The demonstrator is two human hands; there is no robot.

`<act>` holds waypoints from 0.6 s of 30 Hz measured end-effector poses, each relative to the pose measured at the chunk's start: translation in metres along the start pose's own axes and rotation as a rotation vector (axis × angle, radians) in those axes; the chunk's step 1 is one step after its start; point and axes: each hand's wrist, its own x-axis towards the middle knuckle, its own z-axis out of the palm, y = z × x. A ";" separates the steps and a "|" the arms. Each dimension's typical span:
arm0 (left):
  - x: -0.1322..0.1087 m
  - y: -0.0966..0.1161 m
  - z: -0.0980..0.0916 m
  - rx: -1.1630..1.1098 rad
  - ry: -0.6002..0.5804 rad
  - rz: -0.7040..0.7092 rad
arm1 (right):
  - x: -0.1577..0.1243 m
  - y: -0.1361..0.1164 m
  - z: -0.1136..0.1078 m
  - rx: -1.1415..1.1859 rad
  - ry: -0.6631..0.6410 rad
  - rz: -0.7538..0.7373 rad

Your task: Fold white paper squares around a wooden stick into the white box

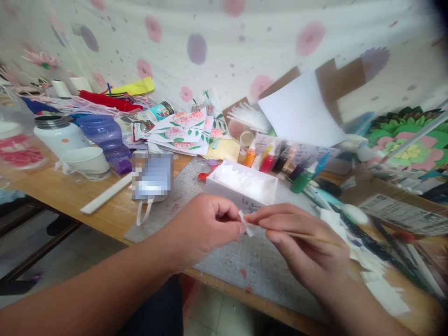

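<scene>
Between thumb and forefinger, my left hand pinches a small white paper piece. My right hand is closed around a thin wooden stick, whose tip meets the paper. Both hands are held above the grey cutting mat. Just beyond them sits a white box filled with small white pieces. I cannot tell whether the right fingertips also touch the paper.
Several paint bottles stand behind the box. A blurred phone and a white strip lie at left, near a white cup. White paper scraps and a cardboard box are at right. Flower pictures lie at the back.
</scene>
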 end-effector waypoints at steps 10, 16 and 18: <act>0.000 0.003 0.001 -0.125 -0.006 0.010 | -0.001 0.001 0.001 -0.029 -0.002 -0.010; 0.000 0.003 0.002 -0.142 -0.002 0.018 | -0.003 0.006 0.004 -0.023 0.053 -0.002; 0.001 0.003 0.002 -0.143 0.000 0.016 | -0.004 0.007 0.004 -0.021 0.077 0.004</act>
